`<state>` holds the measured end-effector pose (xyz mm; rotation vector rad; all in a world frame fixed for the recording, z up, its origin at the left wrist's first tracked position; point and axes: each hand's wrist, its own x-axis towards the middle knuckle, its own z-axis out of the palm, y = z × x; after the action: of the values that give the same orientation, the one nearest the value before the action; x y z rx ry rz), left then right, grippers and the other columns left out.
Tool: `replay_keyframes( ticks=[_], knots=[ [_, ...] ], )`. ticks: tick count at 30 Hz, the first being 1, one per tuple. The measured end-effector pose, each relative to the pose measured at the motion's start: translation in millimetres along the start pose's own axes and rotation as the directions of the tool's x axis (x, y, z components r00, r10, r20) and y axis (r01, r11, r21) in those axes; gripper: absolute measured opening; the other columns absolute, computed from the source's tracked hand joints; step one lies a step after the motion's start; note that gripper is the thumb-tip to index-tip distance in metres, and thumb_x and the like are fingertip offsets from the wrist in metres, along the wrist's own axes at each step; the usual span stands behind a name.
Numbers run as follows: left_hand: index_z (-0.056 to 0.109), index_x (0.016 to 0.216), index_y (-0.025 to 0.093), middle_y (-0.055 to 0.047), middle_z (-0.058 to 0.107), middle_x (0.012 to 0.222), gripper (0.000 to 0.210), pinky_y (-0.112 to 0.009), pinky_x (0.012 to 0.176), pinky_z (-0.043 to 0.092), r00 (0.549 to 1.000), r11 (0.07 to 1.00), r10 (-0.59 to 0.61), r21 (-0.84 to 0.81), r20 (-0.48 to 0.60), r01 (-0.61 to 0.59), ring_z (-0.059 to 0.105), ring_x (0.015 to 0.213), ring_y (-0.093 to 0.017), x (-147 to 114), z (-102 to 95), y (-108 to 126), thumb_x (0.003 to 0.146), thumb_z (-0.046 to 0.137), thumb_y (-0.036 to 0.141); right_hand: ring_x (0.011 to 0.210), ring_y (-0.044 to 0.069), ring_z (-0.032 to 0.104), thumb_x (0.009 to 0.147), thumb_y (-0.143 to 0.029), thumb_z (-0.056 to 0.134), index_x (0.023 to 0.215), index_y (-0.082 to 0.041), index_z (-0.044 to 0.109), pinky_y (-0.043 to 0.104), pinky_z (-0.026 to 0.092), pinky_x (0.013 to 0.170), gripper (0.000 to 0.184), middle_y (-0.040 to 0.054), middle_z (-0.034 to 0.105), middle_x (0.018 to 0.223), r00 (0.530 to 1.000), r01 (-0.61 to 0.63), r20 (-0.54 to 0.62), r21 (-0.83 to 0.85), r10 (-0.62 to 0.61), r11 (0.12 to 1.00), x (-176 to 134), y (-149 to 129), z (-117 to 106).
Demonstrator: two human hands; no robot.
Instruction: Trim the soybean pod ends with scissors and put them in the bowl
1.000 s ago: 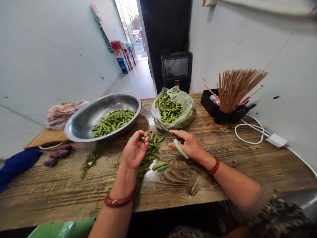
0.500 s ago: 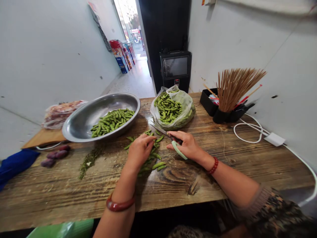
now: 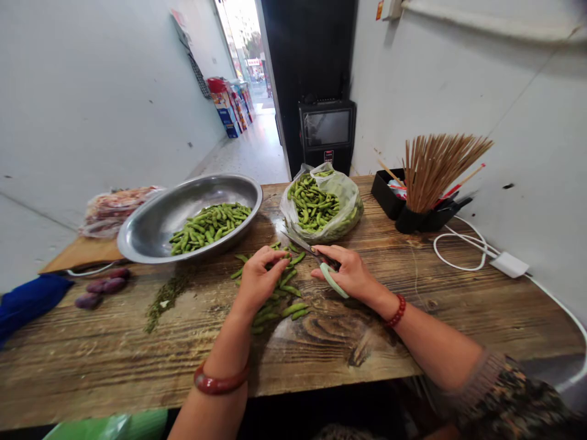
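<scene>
My left hand (image 3: 260,278) is closed in a pinch over a loose pile of green edamame pods (image 3: 268,315). Between its thumb and forefinger is what looks like one pod, mostly hidden. My right hand (image 3: 352,273) grips scissors with pale green handles (image 3: 333,280), their blades apart and pointing up and left. Just beyond the scissors stands a clear plastic bag (image 3: 351,198) full of pods. A wide steel basin (image 3: 147,223), tilted-looking in this view, holds more pods at the left.
Dark green trimmings (image 3: 165,299) lie left of my left arm, near several purple-red roundish items (image 3: 107,285) and a blue cloth (image 3: 32,302). At the right, a black holder (image 3: 408,220) carries many wooden skewers (image 3: 435,171). A white cable with an adapter (image 3: 509,264) runs beside it.
The view has shifted slightly. My left fingertips have drawn closer together over the pile. My right hand keeps the scissors in nearly the same place.
</scene>
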<state>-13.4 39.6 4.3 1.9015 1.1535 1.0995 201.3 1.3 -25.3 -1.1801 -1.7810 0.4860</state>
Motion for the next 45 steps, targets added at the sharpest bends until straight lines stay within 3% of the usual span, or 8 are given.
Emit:
replay_keyframes(
  ticks=[2,4,8,17,28,36,41,45],
  knots=[
    [0.075,0.081,0.019,-0.003,0.061,0.076,0.013,-0.023,0.063,0.039,0.995,0.974,-0.099,-0.204,-0.012,0.095,0.053,0.069,-0.014,-1,-2.7,6,0.074,0.069,0.027,0.07,0.015,0.057,0.075,-0.039,0.073,0.116,-0.02,0.064,0.026,0.047,0.064,0.046,0.003,0.062,0.081,1.0,0.0,-0.005,0.016,0.0,1.0,0,1,0],
    [0.074,0.084,0.018,-0.002,0.062,0.076,0.017,-0.02,0.054,0.036,0.978,0.922,-0.204,-0.329,0.042,0.206,0.048,0.06,-0.011,-3,-4.3,10,0.075,0.068,0.032,0.07,0.015,0.056,0.075,-0.038,0.073,0.117,-0.02,0.064,0.026,0.046,0.065,0.047,0.0024,0.061,0.081,1.0,0.002,0.007,0.026,-0.003,1.0,0,1,0],
    [0.072,0.084,0.016,0.001,0.057,0.065,0.022,-0.018,0.045,0.026,0.946,0.844,-0.295,-0.428,0.132,0.323,0.037,0.049,-0.006,-6,-3.8,13,0.074,0.07,0.036,0.07,0.014,0.055,0.073,-0.035,0.075,0.121,-0.019,0.06,0.025,0.046,0.065,0.053,0.0016,0.06,0.082,0.997,0.009,0.08,0.038,-0.012,0.999,-1,-1,0],
    [0.073,0.079,0.015,0.0,0.059,0.068,0.019,-0.02,0.047,0.029,0.955,0.877,-0.252,-0.381,0.155,0.293,0.04,0.052,-0.008,-7,1.3,14,0.072,0.072,0.033,0.075,0.015,0.056,0.067,-0.032,0.08,0.124,-0.018,0.057,0.027,0.047,0.068,0.062,0.0018,0.058,0.085,0.977,0.022,0.211,0.03,-0.028,0.999,-2,-8,-2],
    [0.072,0.084,0.015,0.003,0.053,0.059,0.023,-0.02,0.046,0.026,0.953,0.889,-0.226,-0.357,0.202,0.286,0.035,0.049,-0.007,-7,6.8,8,0.075,0.068,0.036,0.069,0.013,0.052,0.072,-0.037,0.077,0.123,-0.018,0.059,0.025,0.044,0.064,0.057,0.0013,0.057,0.08,0.976,0.07,0.203,0.024,-0.073,0.997,-5,-5,0],
    [0.073,0.085,0.016,-0.001,0.065,0.071,0.019,-0.02,0.05,0.034,0.953,0.901,-0.255,-0.318,0.166,0.296,0.048,0.056,-0.01,-6,2.4,10,0.074,0.07,0.032,0.068,0.014,0.055,0.074,-0.041,0.075,0.12,-0.02,0.062,0.024,0.045,0.064,0.052,0.0038,0.064,0.083,0.973,0.091,0.212,-0.004,-0.088,0.996,-3,-3,-6],
    [0.065,0.081,0.015,0.005,0.052,0.059,0.021,-0.016,0.041,0.023,0.934,0.759,-0.333,-0.55,0.131,0.348,0.036,0.045,-0.004,-4,-0.3,10,0.071,0.073,0.033,0.073,0.016,0.06,0.073,-0.042,0.075,0.117,-0.017,0.064,0.027,0.048,0.069,0.051,0.0058,0.067,0.087,0.986,0.052,0.156,0.01,-0.053,0.999,-2,-2,-3],
    [0.056,0.078,0.016,0.005,0.051,0.06,0.026,-0.013,0.04,0.025,0.921,0.628,-0.363,-0.693,0.141,0.354,0.04,0.047,-0.004,-2,-1.9,11,0.069,0.075,0.032,0.068,0.015,0.056,0.073,-0.041,0.075,0.119,-0.017,0.062,0.026,0.047,0.064,0.053,0.0041,0.063,0.083,0.996,0.013,0.09,-0.017,-0.012,1.0,-1,-2,-2]
  ],
)
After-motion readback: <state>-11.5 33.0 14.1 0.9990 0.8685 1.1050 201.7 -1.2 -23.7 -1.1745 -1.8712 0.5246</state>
